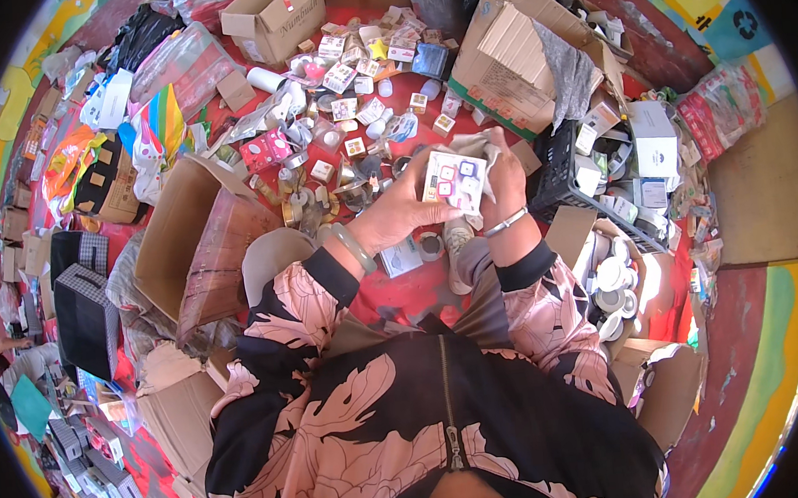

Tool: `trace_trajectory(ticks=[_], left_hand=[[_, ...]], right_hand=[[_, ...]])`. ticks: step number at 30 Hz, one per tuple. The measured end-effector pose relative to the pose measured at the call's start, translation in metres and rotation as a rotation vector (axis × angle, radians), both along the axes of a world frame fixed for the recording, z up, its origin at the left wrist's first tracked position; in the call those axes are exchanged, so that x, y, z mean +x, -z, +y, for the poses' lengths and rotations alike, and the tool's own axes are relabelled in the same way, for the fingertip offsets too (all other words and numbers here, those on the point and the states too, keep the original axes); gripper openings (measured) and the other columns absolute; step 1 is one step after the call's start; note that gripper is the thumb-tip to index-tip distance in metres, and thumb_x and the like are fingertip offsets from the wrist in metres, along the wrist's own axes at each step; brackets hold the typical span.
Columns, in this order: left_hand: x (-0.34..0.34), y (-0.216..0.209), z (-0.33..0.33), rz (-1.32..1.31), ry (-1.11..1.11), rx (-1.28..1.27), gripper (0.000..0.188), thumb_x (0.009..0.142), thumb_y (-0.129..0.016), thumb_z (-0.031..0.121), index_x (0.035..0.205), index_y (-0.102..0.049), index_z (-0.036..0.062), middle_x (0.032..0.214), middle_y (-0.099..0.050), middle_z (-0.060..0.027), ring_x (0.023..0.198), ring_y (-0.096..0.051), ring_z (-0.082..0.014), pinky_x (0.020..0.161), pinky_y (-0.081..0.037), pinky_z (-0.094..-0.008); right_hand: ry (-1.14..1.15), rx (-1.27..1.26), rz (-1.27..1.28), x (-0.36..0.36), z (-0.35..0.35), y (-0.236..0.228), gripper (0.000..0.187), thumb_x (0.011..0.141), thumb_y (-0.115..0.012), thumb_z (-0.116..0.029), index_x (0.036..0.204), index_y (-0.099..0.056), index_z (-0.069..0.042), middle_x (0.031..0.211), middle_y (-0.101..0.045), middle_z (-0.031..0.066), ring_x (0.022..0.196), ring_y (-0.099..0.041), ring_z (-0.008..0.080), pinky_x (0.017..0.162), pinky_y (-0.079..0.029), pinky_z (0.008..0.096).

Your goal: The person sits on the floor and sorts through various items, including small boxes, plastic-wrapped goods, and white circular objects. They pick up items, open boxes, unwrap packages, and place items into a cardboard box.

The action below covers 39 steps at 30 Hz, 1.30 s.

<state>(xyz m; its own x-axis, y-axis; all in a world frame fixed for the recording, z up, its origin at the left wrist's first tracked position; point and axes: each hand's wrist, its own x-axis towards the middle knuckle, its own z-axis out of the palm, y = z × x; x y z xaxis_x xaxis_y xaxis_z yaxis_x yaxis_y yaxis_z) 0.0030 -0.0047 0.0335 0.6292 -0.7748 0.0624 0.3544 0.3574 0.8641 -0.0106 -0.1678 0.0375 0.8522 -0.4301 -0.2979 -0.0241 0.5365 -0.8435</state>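
A small white box printed with pink, blue and purple squares is held up in front of me. My left hand grips its left side, with the thumb along the lower edge. On the other side my right hand is closed round a pale, crumpled cloth-like piece pressed against the box. Whether it is cloth or paper I cannot tell. Below my hands, a white-and-blue carton lies on the red floor beside a round tin-like ring.
Small boxes, tins and jars are spread beyond my hands. An open cardboard box stands at left, and a large torn carton at far right. A black crate holds boxes; a carton of white round lids is nearer.
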Motion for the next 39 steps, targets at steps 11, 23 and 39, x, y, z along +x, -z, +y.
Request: trace_trajectory(ticks=[11,23,39], left_hand=[[0.018,0.044,0.011,-0.400,-0.362,0.393,0.060,0.072,-0.067,0.013,0.125,-0.038,0.0031,0.113,-0.057,-0.0155,0.103,-0.057,-0.0272,0.086,-0.045,-0.0348],[-0.004,0.021,-0.002,-0.858,-0.334,0.369,0.072,0.064,-0.068,-0.001,0.128,-0.035,0.0073,0.117,-0.049,-0.0165,0.109,-0.051,-0.0289,0.092,-0.039,-0.0348],[-0.001,0.012,-0.011,0.201,-0.340,-0.137,0.073,0.068,-0.072,-0.004,0.125,-0.028,0.0057,0.116,-0.046,-0.0077,0.107,-0.050,-0.0176,0.089,-0.045,-0.0318]], right_hand=[[-0.434,-1.774,-0.320,-0.019,0.045,-0.015,0.038,0.090,-0.041,-0.026,0.125,-0.051,-0.014,0.133,-0.043,0.0137,0.126,-0.037,0.0262,0.104,-0.023,0.0421],[-0.512,-0.910,0.107,0.009,-0.025,0.055,0.040,0.090,-0.044,-0.037,0.104,-0.059,-0.002,0.086,-0.063,0.0205,0.076,-0.063,0.0339,0.067,-0.050,0.0407],[0.004,-1.125,-0.050,-0.012,0.020,0.006,0.037,0.092,-0.052,-0.032,0.084,-0.063,0.002,0.068,-0.062,0.0030,0.060,-0.055,0.0114,0.053,-0.042,0.0280]])
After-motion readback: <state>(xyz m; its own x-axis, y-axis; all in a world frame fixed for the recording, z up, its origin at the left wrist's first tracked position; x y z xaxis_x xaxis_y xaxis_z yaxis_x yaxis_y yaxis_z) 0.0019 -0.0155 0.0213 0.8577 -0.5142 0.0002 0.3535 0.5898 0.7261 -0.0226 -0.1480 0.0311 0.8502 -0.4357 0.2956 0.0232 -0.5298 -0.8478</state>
